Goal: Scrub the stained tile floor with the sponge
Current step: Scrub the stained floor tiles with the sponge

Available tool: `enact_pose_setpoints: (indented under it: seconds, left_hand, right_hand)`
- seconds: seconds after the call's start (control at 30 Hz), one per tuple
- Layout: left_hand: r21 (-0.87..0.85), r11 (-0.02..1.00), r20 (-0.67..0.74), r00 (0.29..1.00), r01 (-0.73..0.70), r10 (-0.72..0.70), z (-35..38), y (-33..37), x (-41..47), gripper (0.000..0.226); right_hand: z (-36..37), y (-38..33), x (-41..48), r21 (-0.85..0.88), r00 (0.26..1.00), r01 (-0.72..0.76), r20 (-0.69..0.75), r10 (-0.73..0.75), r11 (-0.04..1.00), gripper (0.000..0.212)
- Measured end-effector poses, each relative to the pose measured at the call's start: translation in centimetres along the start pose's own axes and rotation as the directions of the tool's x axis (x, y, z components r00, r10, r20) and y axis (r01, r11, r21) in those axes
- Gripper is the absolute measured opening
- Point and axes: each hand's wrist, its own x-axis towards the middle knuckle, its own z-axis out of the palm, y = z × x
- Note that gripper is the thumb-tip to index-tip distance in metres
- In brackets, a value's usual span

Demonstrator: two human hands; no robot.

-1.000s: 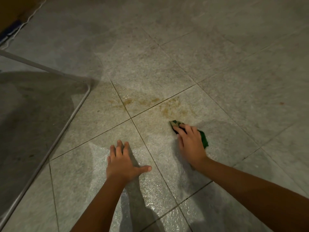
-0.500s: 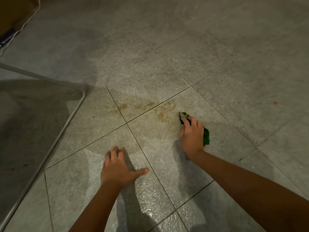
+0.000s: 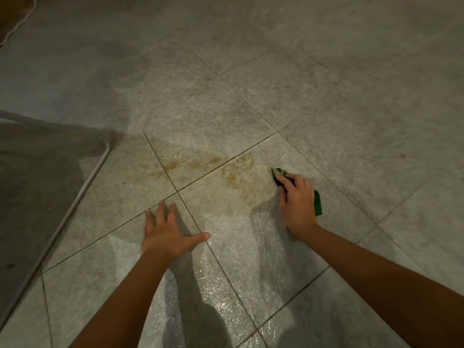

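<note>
A green sponge [image 3: 318,202] lies flat on the grey tile floor [image 3: 326,121], mostly covered by my right hand [image 3: 297,205], whose fingers curl over it and press it down. Only its far tip and right edge show. A brown-yellow stain [image 3: 233,172] spreads over the tiles just left of the sponge and across a grout line. My left hand [image 3: 167,233] rests flat on a wet tile, fingers spread, holding nothing.
A grey mat or mesh panel with a metal tube frame [image 3: 82,187] lies on the floor at the left. The tiles under my arms gleam wet [image 3: 221,285]. A small orange speck [image 3: 403,156] sits at the right. A dark thing with a cord edge fills the top left corner [image 3: 15,18].
My right hand has slid the sponge away from me and to the right, off the stain's near edge. My left hand stays planted on the tile.
</note>
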Motion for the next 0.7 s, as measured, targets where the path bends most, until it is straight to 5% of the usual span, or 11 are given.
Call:
enact_pose_setpoints:
  seconds: [0.17,0.27,0.43,0.7]
  left_hand:
    - [0.035,0.999,0.034,0.999,0.009,-0.01,-0.2,0.3,0.2,0.124]
    - [0.04,0.999,0.047,0.999,0.012,-0.014,-0.4,0.4,0.3,0.124]
    - [0.062,0.998,0.046,0.999,-0.002,-0.001,-0.3,0.3,0.0,0.122]
    - [0.065,0.998,0.029,0.999,-0.017,0.015,-0.2,0.2,-0.1,0.121]
  right_hand:
    - [1.8,-2.3,1.1,-0.106,0.99,-0.134,0.022,0.137,0.985,0.028]
    - [1.4,-2.1,0.9,-0.085,0.993,0.046,0.115,-0.036,0.995,0.035]
    - [-0.8,0.7,0.4,0.074,0.882,0.336,0.325,-0.341,0.939,0.042]
    - [1.5,-2.0,0.3,0.043,0.987,0.042,0.152,-0.048,0.998,0.038]
